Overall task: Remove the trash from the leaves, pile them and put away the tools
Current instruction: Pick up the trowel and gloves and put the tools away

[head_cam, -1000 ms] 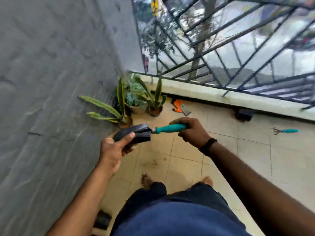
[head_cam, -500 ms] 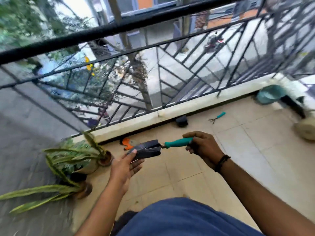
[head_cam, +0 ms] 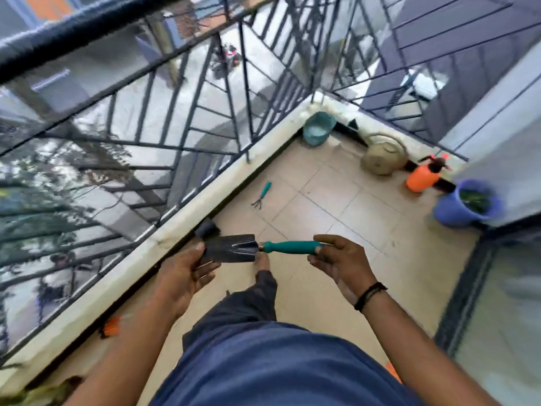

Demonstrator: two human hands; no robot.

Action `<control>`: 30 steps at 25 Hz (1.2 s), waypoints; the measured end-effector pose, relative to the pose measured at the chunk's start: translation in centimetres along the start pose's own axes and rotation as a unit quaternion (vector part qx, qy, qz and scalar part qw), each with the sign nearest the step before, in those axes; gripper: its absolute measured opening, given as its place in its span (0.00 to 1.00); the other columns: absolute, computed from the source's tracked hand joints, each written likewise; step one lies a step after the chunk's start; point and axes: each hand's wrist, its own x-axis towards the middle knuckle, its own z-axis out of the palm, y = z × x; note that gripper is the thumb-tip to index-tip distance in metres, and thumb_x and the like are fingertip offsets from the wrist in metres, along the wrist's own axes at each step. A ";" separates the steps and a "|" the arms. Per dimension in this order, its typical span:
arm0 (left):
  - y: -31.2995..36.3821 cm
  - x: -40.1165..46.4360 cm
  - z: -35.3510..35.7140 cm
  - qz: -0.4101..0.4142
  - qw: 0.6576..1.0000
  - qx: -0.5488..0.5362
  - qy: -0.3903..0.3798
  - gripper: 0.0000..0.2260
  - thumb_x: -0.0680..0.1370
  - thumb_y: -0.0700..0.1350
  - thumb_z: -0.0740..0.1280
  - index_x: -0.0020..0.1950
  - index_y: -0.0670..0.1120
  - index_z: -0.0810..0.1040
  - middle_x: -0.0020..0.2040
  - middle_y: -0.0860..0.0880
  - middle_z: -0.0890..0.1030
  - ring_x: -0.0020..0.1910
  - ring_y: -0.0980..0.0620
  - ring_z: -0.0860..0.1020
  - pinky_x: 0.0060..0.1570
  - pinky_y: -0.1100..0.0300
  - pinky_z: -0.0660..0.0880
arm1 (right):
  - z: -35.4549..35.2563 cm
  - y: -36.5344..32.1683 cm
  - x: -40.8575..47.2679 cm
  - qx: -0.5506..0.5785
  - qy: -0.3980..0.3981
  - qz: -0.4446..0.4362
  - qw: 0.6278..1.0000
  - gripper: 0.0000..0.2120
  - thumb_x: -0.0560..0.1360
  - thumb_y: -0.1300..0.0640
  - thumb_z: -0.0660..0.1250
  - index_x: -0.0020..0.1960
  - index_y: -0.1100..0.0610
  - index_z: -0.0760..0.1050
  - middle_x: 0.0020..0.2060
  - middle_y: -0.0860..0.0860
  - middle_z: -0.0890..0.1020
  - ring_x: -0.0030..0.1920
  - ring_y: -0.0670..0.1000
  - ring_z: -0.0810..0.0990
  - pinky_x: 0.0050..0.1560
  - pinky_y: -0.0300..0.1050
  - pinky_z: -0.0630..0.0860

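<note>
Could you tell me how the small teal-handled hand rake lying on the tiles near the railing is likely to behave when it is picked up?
The hand rake looks thin and small, so it is probably light. Its prongs look like metal, so it should stay stiff rather than flop. It lies flat on the tiled floor, and its splayed prongs should keep it from rolling. The rounded handle may turn in a loose grip.

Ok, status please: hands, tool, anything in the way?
Left hand holds trowel blade, right hand grips handle. Hand rake lies on floor ahead.
</note>
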 end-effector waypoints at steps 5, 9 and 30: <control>6.3 9.7 10.9 -0.022 0.996 0.060 -0.068 0.05 0.83 0.43 0.64 0.53 0.44 0.79 0.44 0.45 0.83 0.43 0.47 0.81 0.44 0.54 0.77 | -1.7 -7.7 9.5 0.009 0.108 -0.030 0.994 0.10 0.75 0.75 0.66 0.53 0.66 0.81 0.47 0.65 0.82 0.38 0.59 0.83 0.48 0.49 0.84; 11.5 17.8 18.7 -0.053 0.985 0.107 -0.122 0.07 0.83 0.43 0.65 0.56 0.42 0.79 0.46 0.44 0.82 0.40 0.49 0.80 0.39 0.56 0.78 | -1.6 -13.6 15.9 0.004 0.160 -0.043 0.986 0.10 0.75 0.75 0.67 0.51 0.65 0.82 0.49 0.65 0.82 0.42 0.59 0.84 0.46 0.47 0.84; 29.9 35.4 61.5 -0.023 0.985 0.152 -0.076 0.05 0.82 0.40 0.64 0.48 0.44 0.78 0.38 0.48 0.81 0.33 0.54 0.80 0.38 0.59 0.76 | -11.5 -51.1 53.0 0.128 0.137 -0.071 0.980 0.09 0.74 0.65 0.74 0.52 0.66 0.79 0.46 0.63 0.82 0.37 0.54 0.82 0.36 0.39 0.80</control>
